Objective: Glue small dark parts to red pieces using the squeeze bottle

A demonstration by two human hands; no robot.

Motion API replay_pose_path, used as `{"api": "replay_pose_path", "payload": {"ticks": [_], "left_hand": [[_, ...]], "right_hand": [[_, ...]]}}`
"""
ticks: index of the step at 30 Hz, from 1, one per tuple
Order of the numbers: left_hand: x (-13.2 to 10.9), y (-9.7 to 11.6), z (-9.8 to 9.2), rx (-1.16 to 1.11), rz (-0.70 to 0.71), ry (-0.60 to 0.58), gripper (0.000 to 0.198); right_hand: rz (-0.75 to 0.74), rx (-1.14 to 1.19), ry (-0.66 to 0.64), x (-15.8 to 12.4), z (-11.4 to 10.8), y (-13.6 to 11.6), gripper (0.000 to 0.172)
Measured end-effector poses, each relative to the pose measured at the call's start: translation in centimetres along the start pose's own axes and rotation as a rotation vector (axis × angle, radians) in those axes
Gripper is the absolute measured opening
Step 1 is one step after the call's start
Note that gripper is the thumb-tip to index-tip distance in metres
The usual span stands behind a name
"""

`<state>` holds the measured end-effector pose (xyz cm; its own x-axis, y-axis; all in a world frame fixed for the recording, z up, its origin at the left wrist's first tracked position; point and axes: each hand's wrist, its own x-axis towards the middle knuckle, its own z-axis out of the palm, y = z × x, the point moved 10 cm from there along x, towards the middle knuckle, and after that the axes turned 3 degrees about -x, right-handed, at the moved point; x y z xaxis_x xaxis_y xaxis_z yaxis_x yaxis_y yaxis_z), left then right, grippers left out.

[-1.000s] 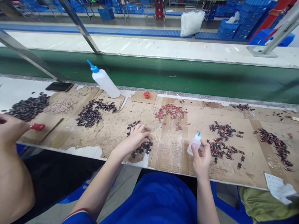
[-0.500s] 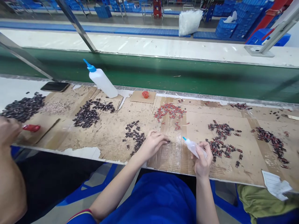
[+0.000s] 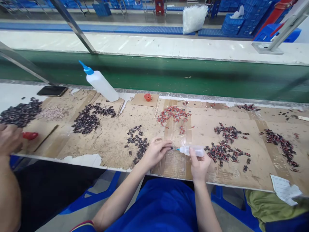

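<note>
Between thumb and fingers, my left hand (image 3: 157, 151) pinches a small black part (image 3: 172, 148) just above the cardboard. My right hand (image 3: 200, 162) grips a small clear squeeze bottle (image 3: 193, 150) lying nearly level, its blue nozzle tip pointing left at the black part. Whether the tip touches the part is too small to tell. Left of my left hand lies a loose pile of black parts (image 3: 138, 141). Beyond my hands are small red parts (image 3: 172, 114). Dark parts with red pieces on them (image 3: 224, 151) lie to the right of the bottle.
A large white bottle with a blue nozzle (image 3: 102, 85) leans at the back left, near a red cap (image 3: 147, 97) on a cardboard piece. A phone (image 3: 52, 91) lies farther left. At the left edge, another person's hand (image 3: 9, 138) is beside a red object (image 3: 30, 135).
My right hand has moved left and turned the small bottle level, bringing its nozzle up to the black part in my left hand. My left hand has stayed nearly in place.
</note>
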<state>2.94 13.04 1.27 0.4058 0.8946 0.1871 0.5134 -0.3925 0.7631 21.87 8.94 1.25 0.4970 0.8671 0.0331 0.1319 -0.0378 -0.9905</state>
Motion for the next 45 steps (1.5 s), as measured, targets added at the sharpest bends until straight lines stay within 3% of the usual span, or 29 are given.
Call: {"api": "replay_pose_path", "payload": {"ticks": [13, 27, 36, 45], "left_hand": [[0.3, -1.7, -0.1, -0.1, -0.156, -0.011, 0.018], [0.2, -0.6, -0.2, -0.003, -0.06, 0.024, 0.008], [0.0, -0.6, -0.2, -0.013, -0.018, 0.048, 0.011], [0.2, -1.1, 0.0, -0.081, -0.113, 0.024, 0.011]], "right_hand": [[-0.036, -0.19, -0.093, -0.3, 1.3, 0.3, 0.031], [-0.045, -0.149, -0.013, -0.3, 0.5, 0.0, 0.03], [-0.04, -0.194, -0.081, -0.3, 1.2, 0.9, 0.03], [-0.084, -0.085, 0.102, -0.4, -0.7, -0.4, 0.027]]}}
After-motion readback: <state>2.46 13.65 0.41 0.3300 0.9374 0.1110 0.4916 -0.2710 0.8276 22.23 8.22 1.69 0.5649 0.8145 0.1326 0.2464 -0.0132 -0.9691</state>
